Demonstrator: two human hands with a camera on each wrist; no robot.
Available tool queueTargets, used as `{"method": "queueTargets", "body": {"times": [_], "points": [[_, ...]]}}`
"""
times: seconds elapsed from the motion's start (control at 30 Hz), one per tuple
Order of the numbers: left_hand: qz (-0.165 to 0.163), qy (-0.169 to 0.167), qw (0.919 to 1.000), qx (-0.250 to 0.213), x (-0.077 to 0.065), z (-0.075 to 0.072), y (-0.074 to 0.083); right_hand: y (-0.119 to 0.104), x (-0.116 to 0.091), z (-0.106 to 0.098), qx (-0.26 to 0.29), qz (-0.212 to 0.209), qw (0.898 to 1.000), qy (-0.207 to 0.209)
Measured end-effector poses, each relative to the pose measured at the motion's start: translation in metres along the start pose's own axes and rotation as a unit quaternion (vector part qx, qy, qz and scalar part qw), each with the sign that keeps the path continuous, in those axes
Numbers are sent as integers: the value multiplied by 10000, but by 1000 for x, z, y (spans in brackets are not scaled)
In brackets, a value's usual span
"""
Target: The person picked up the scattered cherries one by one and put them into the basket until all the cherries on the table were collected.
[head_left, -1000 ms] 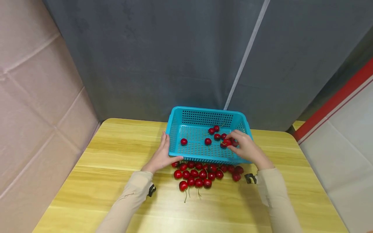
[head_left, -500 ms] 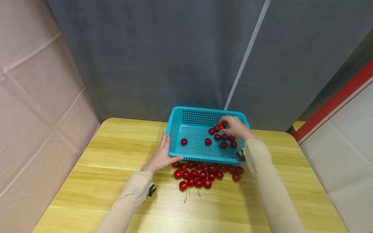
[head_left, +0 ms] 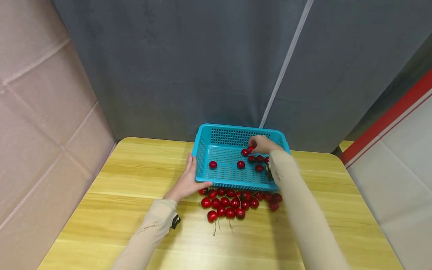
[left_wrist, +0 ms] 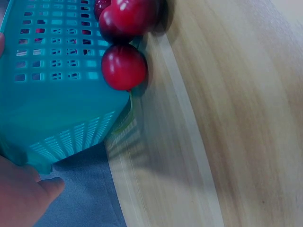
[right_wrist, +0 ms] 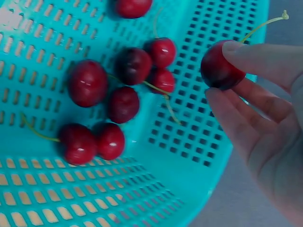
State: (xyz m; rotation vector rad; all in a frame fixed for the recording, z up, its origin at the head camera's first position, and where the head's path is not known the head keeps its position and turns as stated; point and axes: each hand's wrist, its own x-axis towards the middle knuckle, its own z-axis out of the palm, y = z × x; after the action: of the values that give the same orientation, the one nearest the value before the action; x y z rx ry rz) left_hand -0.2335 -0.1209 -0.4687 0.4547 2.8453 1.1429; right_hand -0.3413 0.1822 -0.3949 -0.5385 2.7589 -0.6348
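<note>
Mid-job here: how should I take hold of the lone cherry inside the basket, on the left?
Probably pinch the lone cherry across its round body, coming down from above. It sits apart from the other cherries, leaving room on either side, while the walls of the basket would hinder a low sideways approach.

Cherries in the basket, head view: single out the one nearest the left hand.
The lone cherry towards the left end of the basket, the end that the left hand touches; all the other cherries inside lie farther right.

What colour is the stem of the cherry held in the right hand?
The stem is pale yellowish green; it shows best in the right wrist view.
</note>
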Motion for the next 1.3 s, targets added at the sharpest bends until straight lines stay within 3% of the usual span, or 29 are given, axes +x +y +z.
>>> {"method": "queueTargets", "body": {"times": [0.4,0.87,1.07,1.3], "points": [[32,23,10000,-81,-1,1,2,0,10,12,146,693,9969,-338],[-22,-40,10000,-36,-1,2,3,1,10,15,226,666,9970,-336],[-41,-59,9999,-102,-1,2,4,1,3,9,202,280,9992,-214],[-47,-45,9999,-86,-2,1,2,-5,-23,2,278,-389,9984,314]]}}
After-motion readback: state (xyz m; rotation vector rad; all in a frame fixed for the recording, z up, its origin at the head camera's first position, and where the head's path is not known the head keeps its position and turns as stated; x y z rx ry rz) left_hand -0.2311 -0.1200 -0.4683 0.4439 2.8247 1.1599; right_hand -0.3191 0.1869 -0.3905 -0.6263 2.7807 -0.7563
